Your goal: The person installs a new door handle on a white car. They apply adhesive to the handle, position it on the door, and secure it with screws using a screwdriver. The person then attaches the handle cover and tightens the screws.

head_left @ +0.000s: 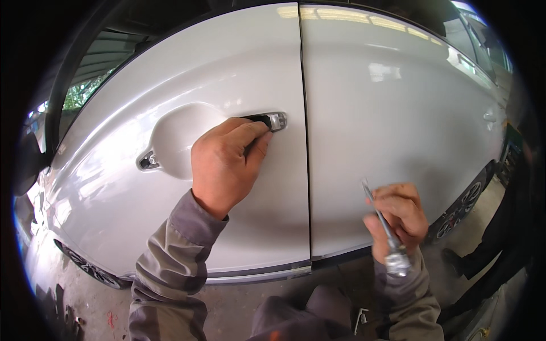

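In front of me is a white car door (256, 187) with a rounded handle recess (176, 133). No outer pull handle spans that recess. My left hand (224, 162) is closed in a pinch on a black strip-shaped part (260, 120) at the slot right of the recess. A silver metal piece (277, 121) shows in that slot, just past my fingertips. My palm hides part of the recess. Lower right, apart from the panel, my right hand (401, 213) is closed round a screwdriver (382, 221). Its slim shaft points up and left; its clear, shiny handle end is blurred.
Left of the recess is a small dark opening (149, 161) with a metal fitting. A vertical gap (307, 170) divides this door from the white rear door (364, 131). Wheels show at both sides. A person's dark-clothed leg (483, 256) stands at right. A small metal tool (360, 319) lies near my knees.
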A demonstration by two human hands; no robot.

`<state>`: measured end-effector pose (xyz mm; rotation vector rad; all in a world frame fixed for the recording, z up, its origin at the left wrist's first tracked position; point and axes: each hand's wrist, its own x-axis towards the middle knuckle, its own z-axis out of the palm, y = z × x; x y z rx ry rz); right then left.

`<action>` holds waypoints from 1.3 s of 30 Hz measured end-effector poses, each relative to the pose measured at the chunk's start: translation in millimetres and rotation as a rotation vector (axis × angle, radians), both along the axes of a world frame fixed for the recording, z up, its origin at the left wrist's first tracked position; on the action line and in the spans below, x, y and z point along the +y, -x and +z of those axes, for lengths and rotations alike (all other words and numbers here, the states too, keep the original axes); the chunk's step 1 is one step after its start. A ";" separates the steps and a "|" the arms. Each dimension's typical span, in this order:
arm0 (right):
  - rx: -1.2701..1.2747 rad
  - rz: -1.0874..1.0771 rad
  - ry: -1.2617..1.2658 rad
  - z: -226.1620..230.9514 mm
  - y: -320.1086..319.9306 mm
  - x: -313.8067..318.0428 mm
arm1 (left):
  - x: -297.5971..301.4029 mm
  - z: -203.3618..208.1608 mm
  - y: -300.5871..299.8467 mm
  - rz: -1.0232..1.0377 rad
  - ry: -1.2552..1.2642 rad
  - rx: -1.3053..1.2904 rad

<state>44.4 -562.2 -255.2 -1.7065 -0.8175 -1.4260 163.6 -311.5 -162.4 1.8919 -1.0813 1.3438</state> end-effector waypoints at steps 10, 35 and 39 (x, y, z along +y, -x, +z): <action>-0.141 0.262 -0.244 43.7 -66.8 73.5 | 0.1 5.1 1.6 0.033 0.010 -0.007; -0.318 -0.003 -0.125 38.5 -126.0 77.8 | 2.6 27.2 -10.5 0.053 -0.256 -0.340; -0.325 0.000 -0.118 41.2 -126.2 78.9 | 3.2 28.6 -9.8 0.081 -0.284 -0.372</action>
